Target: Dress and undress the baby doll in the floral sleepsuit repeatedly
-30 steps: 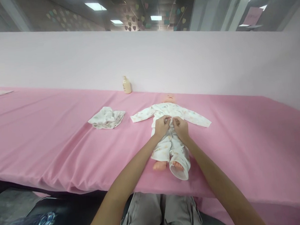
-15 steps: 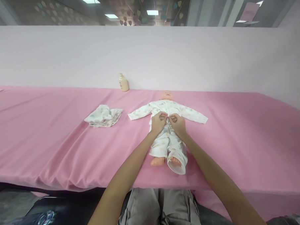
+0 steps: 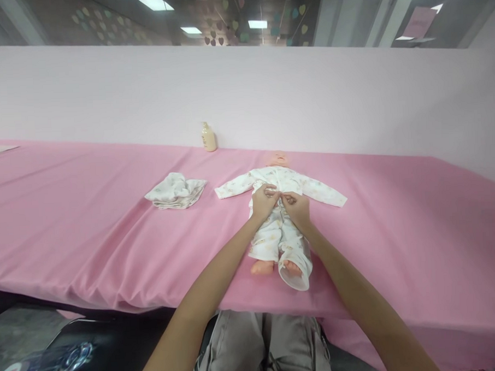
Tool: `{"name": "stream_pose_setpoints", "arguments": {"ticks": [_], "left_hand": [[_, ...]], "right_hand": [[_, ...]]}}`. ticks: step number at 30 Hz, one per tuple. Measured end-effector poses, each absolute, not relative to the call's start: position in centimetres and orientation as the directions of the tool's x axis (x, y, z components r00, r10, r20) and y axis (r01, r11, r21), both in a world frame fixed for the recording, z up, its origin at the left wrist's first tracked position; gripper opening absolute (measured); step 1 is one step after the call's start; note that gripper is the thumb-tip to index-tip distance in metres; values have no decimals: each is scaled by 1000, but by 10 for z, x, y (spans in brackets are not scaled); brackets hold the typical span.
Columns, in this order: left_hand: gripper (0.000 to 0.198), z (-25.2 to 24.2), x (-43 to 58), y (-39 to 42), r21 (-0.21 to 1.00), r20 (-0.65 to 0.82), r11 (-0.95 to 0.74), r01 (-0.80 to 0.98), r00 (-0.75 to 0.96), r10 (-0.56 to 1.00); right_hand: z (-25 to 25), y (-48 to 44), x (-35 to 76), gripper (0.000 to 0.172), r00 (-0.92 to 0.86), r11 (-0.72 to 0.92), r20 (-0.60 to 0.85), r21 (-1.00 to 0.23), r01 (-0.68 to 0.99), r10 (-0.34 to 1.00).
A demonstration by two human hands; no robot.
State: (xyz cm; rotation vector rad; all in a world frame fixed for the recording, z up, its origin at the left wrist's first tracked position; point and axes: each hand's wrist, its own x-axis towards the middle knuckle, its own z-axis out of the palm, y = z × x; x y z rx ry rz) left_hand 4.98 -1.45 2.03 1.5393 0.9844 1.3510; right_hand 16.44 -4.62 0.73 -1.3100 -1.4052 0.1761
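Observation:
A baby doll (image 3: 277,159) lies on its back on the pink table cover (image 3: 89,225), head away from me, bare feet toward me. It wears a white printed romper (image 3: 274,236) with long sleeves spread to both sides. My left hand (image 3: 264,200) and my right hand (image 3: 296,206) meet over the doll's chest. Both pinch the front of the romper, fingers curled on the fabric at its middle seam.
A folded white printed cloth (image 3: 175,191) lies left of the doll. A small cream pump bottle (image 3: 208,138) stands at the back by the pale partition wall (image 3: 243,92). A plastic water bottle (image 3: 42,365) lies low at the left, below the table edge.
Both hands have shifted slightly up the romper's front, from the belly toward the chest. The doll and cloth stay where they were; the camera view swayed a little.

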Motion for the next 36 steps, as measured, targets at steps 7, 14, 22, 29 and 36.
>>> {"name": "stream_pose_setpoints", "arguments": {"ticks": [7, 14, 22, 29, 36], "left_hand": [[22, 23, 49, -16, 942, 324, -331, 54, 109, 940], [20, 20, 48, -15, 907, 386, -401, 131, 125, 914], [22, 16, 51, -12, 857, 465, -471, 208, 84, 882], [24, 15, 51, -11, 904, 412, -419, 89, 91, 907], [27, 11, 51, -4, 960, 271, -263, -94, 95, 958]], "right_hand": [[9, -47, 166, 25, 239, 379, 633, -678, 629, 736], [6, -45, 168, 26, 235, 399, 618, -707, 584, 751], [11, -44, 165, 25, 259, 359, 556, -761, 540, 790], [14, -41, 161, 21, 312, 225, 430, -823, 522, 847], [19, -40, 158, 19, 335, 73, 358, -771, 632, 872]]}}
